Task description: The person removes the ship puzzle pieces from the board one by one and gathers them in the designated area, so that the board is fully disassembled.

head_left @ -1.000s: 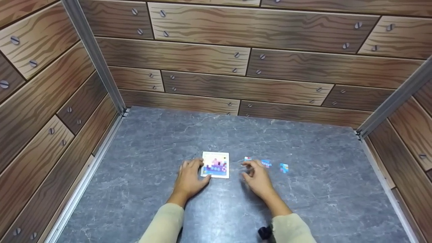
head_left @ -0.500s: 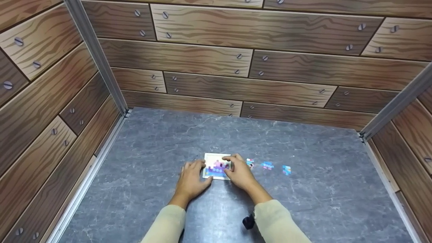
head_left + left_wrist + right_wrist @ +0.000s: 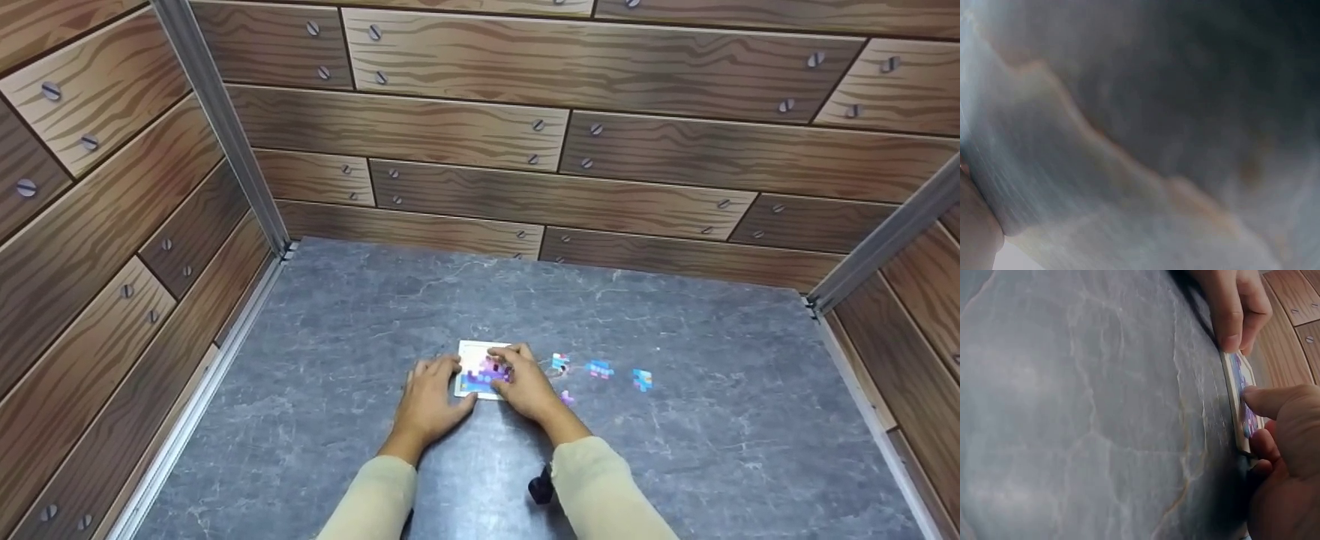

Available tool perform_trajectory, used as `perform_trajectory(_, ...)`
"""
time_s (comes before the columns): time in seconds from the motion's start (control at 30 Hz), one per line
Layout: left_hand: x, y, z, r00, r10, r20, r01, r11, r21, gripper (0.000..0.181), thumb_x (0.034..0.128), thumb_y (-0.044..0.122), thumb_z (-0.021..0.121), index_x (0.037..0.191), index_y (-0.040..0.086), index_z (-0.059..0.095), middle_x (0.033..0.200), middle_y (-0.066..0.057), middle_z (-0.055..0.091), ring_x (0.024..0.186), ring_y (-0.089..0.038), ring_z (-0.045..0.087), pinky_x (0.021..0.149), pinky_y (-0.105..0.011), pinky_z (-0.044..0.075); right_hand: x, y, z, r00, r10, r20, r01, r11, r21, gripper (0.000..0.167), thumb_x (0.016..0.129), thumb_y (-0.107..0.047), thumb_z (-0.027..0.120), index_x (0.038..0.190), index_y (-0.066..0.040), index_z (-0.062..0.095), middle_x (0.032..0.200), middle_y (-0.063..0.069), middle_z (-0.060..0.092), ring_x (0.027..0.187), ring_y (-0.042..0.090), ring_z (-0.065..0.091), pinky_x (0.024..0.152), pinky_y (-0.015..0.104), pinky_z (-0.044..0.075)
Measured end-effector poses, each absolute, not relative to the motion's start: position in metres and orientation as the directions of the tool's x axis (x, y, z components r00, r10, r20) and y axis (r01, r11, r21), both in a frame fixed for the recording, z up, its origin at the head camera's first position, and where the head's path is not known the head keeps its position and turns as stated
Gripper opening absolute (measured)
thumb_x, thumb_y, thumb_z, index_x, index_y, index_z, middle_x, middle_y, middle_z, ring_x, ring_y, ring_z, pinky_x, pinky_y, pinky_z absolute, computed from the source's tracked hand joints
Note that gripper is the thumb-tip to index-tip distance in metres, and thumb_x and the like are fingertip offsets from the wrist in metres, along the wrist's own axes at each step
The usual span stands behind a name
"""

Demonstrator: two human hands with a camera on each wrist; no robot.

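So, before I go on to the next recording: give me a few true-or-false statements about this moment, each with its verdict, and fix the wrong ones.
1. The left-hand grip touches the puzzle board. True.
2. The right-hand grip lies well away from the board. False: it is at the board's right side, with the thumb touching the board in the right wrist view.
3. The loose puzzle pieces lie to the left of the board. False: they lie to its right.
4. A black object shows beside the right sleeve. True.
5. The back wall is plain white. False: it has a brown wood-plank pattern.
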State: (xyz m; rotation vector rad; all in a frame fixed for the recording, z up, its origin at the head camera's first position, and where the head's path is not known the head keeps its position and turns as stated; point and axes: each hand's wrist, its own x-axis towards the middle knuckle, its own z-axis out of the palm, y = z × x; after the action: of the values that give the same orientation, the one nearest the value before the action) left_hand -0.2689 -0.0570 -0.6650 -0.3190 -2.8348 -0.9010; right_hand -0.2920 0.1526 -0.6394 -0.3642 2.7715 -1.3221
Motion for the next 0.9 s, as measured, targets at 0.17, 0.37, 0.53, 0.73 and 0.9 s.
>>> perform_trajectory(0.17,-0.2672,-0.0576,-0.6618,-0.969,0.16,0.188,0.24,0.792,0.561,0.05,0.0908,0.049,0.078,0.129,0.018,0.069,0.15,0.002,0.067,0.134,-0.027,0.057,0.116,-0.051,0.044,-0.2937,0.1469,-0.636,-0.975,-0.22,0.036,-0.169,0.624,-0.763,0.053,0.093,0.003,0.076,0.144,-0.005,0.065,0.135,0.018,0.053,0.115,0.03,0.062,0.102,0.044,0.054)
perform_trajectory(0.37,-0.2672,-0.0568,-0.6617,-0.963,0.168,0.211,0.26,0.788,0.558,0.05,0.0902,0.048,0.078,0.127,0.016,0.07,0.148,0.0,0.068,0.132,-0.028,0.058,0.115,-0.052,0.044,-0.2936,0.1435,-0.6344,-0.977,-0.213,0.03,-0.159,0.619,-0.769,0.057,0.09,0.007,0.073,0.146,0.001,0.062,0.135,0.021,0.05,0.125,0.037,0.06,0.115,0.053,0.049)
perform_trajectory(0.53,-0.2675,-0.0565,-0.6628,-0.963,0.167,0.213,0.26,0.789,0.557,0.051,0.0899,0.049,0.079,0.128,0.016,0.07,0.149,0.0,0.067,0.132,-0.028,0.057,0.116,-0.051,0.044,-0.2933,0.1429,-0.6357,-0.975,-0.218,0.027,-0.163,0.632,-0.757,0.052,0.091,0.007,0.072,0.143,0.001,0.065,0.132,0.019,0.049,0.119,0.034,0.061,0.111,0.051,0.051)
perform_trajectory(0.73,-0.2674,-0.0565,-0.6619,-0.966,0.164,0.202,0.251,0.789,0.561,0.051,0.09,0.049,0.079,0.129,0.017,0.07,0.15,0.001,0.067,0.133,-0.027,0.057,0.117,-0.051,0.044,-0.293,0.1426,-0.637,-0.972,-0.227,0.053,-0.188,0.629,-0.754,0.048,0.091,0.007,0.071,0.138,0.0,0.067,0.128,0.017,0.052,0.117,0.032,0.061,0.109,0.049,0.052)
perform_trajectory(0.9,-0.2676,-0.0561,-0.6622,-0.964,0.163,0.208,0.254,0.792,0.555,0.051,0.0898,0.049,0.078,0.129,0.018,0.07,0.149,0.001,0.067,0.132,-0.027,0.058,0.116,-0.051,0.045,-0.2922,0.1424,-0.637,-0.97,-0.232,0.075,-0.206,0.616,-0.761,0.047,0.09,0.009,0.071,0.136,0.001,0.067,0.124,0.017,0.052,0.112,0.028,0.059,0.103,0.041,0.051)
